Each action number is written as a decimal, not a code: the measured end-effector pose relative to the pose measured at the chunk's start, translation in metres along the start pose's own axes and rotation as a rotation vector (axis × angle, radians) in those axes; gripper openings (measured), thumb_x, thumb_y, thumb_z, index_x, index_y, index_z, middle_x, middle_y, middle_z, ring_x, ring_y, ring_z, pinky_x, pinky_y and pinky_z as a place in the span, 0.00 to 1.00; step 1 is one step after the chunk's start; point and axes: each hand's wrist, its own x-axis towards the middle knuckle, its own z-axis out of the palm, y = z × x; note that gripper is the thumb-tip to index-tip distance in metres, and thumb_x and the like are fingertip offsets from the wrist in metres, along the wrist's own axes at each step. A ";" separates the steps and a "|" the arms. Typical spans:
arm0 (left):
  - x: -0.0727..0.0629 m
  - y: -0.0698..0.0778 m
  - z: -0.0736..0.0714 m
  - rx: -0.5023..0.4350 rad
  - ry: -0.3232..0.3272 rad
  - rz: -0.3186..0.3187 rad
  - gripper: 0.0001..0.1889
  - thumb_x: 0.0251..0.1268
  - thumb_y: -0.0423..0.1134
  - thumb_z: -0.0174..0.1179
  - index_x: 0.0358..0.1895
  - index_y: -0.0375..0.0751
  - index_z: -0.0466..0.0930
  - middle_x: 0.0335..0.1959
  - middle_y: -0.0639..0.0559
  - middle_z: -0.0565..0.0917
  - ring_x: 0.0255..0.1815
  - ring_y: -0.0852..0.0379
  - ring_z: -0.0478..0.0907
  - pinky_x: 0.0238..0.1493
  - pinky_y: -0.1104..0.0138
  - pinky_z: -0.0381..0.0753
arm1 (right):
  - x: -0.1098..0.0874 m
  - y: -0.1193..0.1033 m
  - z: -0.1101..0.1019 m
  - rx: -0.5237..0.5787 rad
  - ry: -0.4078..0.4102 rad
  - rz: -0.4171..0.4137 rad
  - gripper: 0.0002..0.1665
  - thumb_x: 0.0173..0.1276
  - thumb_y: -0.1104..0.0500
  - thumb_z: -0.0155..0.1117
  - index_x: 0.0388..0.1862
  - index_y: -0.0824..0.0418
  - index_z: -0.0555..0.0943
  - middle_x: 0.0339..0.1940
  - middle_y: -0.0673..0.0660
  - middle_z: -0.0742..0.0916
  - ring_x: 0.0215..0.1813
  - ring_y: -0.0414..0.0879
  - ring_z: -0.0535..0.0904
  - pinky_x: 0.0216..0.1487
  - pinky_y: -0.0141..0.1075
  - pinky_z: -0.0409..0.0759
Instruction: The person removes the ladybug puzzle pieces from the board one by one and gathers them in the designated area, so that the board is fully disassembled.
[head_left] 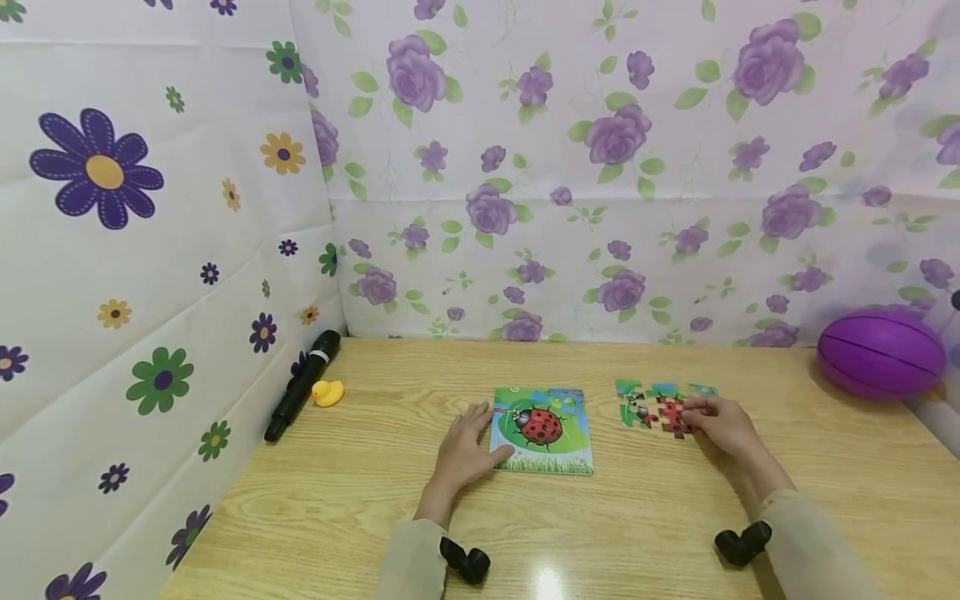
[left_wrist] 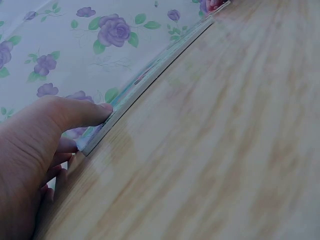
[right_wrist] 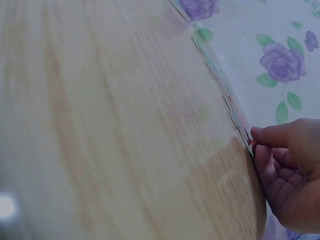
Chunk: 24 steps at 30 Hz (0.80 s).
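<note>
A square ladybug picture board lies flat on the table in front of me. My left hand rests at its left side; in the left wrist view the thumb lies over the board's near corner and the fingers sit beside the edge. To the right, several jigsaw puzzle pieces with red, green and blue print lie partly joined. At their right side my right hand pinches a red puzzle piece between thumb and forefinger, mostly hidden by the fingertips.
On the wooden table, a black microphone and a yellow rubber duck lie at the left. A purple ball sits at the right edge. Flowered cloth hangs along the back and left sides.
</note>
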 end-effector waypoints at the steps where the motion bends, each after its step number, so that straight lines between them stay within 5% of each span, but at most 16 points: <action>1: 0.000 0.000 0.000 0.001 0.000 0.001 0.40 0.58 0.54 0.66 0.70 0.36 0.68 0.74 0.41 0.65 0.79 0.41 0.56 0.81 0.46 0.52 | 0.000 0.000 0.000 0.002 0.000 0.004 0.23 0.74 0.55 0.56 0.57 0.72 0.76 0.44 0.64 0.85 0.38 0.41 0.79 0.33 0.30 0.79; 11: -0.001 0.000 0.000 -0.003 -0.001 0.006 0.40 0.58 0.54 0.67 0.70 0.36 0.68 0.74 0.41 0.66 0.78 0.40 0.56 0.80 0.46 0.52 | -0.003 -0.004 0.001 0.065 0.028 0.052 0.27 0.75 0.50 0.54 0.60 0.72 0.74 0.48 0.65 0.84 0.39 0.39 0.78 0.34 0.29 0.79; 18: -0.003 -0.001 -0.001 -0.005 0.004 0.003 0.39 0.58 0.53 0.67 0.70 0.36 0.67 0.74 0.41 0.65 0.78 0.41 0.56 0.80 0.46 0.52 | -0.004 -0.035 0.013 0.140 0.048 0.002 0.26 0.76 0.53 0.54 0.62 0.72 0.74 0.40 0.59 0.83 0.32 0.38 0.78 0.29 0.30 0.80; 24: -0.002 0.001 -0.001 -0.017 0.004 0.012 0.39 0.59 0.53 0.67 0.70 0.35 0.68 0.74 0.40 0.66 0.78 0.40 0.56 0.80 0.45 0.52 | -0.001 -0.061 0.031 0.157 0.034 -0.055 0.23 0.75 0.56 0.55 0.60 0.70 0.75 0.43 0.61 0.82 0.34 0.44 0.80 0.30 0.32 0.83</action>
